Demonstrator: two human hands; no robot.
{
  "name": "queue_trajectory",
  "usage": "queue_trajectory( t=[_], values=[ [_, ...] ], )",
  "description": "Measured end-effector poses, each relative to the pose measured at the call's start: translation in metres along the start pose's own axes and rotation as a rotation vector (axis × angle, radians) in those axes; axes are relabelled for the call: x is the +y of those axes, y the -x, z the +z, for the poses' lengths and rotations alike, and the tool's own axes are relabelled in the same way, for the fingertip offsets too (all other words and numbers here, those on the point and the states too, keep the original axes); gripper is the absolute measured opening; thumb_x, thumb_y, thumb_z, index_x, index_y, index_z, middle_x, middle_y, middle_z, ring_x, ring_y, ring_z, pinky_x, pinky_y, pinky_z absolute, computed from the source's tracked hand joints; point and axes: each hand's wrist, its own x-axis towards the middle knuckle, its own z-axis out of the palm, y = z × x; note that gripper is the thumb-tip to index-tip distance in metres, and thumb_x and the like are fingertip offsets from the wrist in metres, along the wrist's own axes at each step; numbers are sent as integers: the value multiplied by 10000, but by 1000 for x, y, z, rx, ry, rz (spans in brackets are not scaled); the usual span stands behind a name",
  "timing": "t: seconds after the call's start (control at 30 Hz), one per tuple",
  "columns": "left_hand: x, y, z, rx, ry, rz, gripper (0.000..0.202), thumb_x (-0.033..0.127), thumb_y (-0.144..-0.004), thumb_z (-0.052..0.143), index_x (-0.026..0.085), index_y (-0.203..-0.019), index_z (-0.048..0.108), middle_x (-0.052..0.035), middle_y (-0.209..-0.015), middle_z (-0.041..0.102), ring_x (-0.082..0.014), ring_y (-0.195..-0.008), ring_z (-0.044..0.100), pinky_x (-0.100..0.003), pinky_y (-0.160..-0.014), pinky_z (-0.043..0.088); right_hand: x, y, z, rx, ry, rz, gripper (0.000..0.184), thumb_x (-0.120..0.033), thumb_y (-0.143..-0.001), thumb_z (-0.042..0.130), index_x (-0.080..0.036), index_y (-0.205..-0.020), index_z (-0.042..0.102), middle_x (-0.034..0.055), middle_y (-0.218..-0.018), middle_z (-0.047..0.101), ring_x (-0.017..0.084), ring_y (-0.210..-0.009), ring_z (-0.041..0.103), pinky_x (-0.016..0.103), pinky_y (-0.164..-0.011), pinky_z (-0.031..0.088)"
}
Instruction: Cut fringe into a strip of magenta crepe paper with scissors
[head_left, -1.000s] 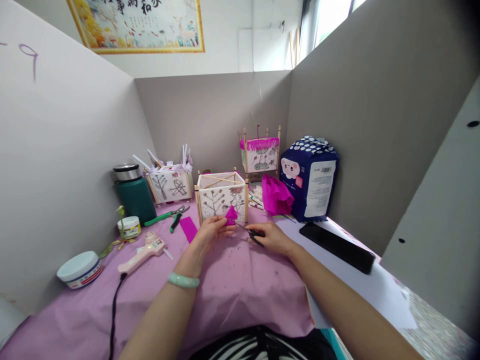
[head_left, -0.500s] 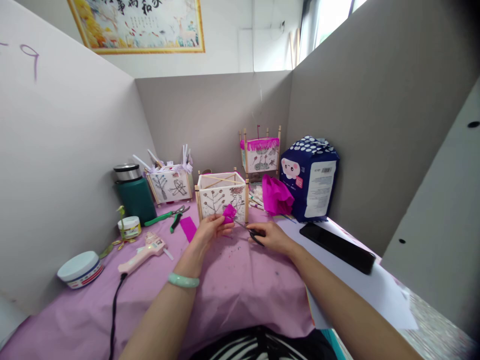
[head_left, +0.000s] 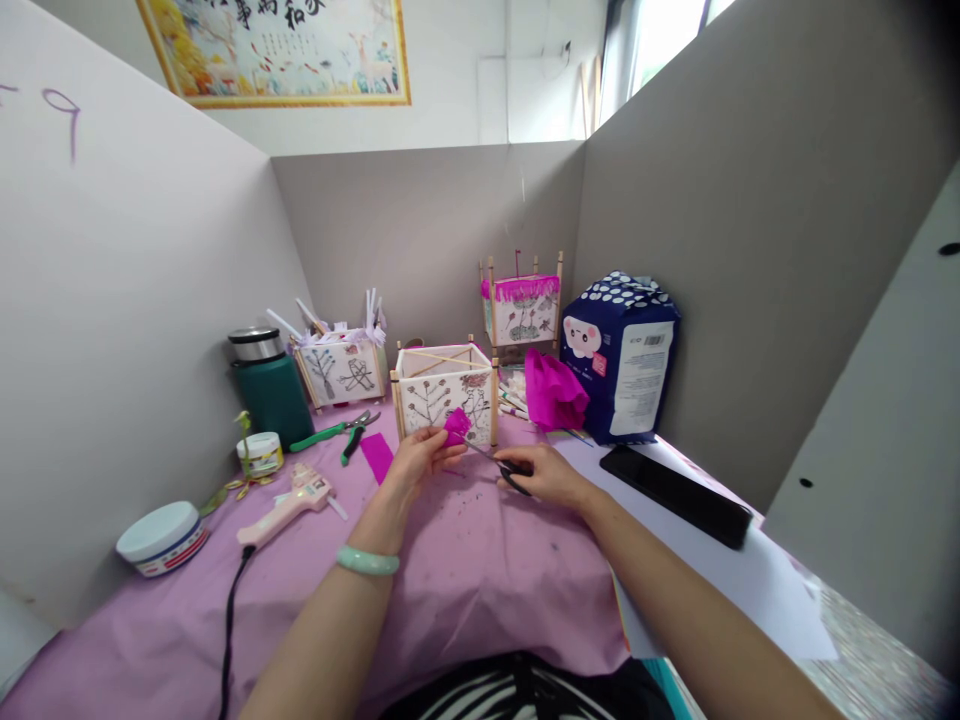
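My left hand (head_left: 421, 460), with a pale green bangle (head_left: 367, 561) at the wrist, pinches a small piece of magenta crepe paper (head_left: 457, 427). Black-handled scissors (head_left: 514, 474) are gripped in my right hand (head_left: 546, 474), their blades reaching left to the paper's edge. Right behind the paper stands a box-shaped lantern frame (head_left: 444, 388) of wooden sticks with white drawn-on panels. A flat magenta strip (head_left: 376, 458) lies on the cloth, left of my left hand. Tiny dark scraps dot the cloth below the blades.
Left: green-handled pliers (head_left: 336, 432), a pink glue gun (head_left: 289, 508), a white-lidded tub (head_left: 163, 538) and a green thermos (head_left: 271, 385). Right: crumpled magenta paper (head_left: 553, 391), a blue package (head_left: 621, 358) and a black phone-like slab (head_left: 676, 497) on white paper. A fringed lantern (head_left: 523, 308) stands behind.
Both hands stay nearly in place. The scissor blades and the tip of the magenta paper have shifted very slightly.
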Motion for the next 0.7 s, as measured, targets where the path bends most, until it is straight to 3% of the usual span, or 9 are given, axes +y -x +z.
queue_trajectory(
  t=[0.7],
  values=[
    [-4, 0, 0, -73, -9, -18, 109, 43, -857, 523, 129, -796, 498, -66, -666, 648, -203, -685, 715, -266, -586, 582, 1, 0, 4, 10, 15, -4, 399, -407, -770, 670, -184, -1100, 679, 19, -796, 673, 137, -672, 563, 224, -620, 411]
  ],
)
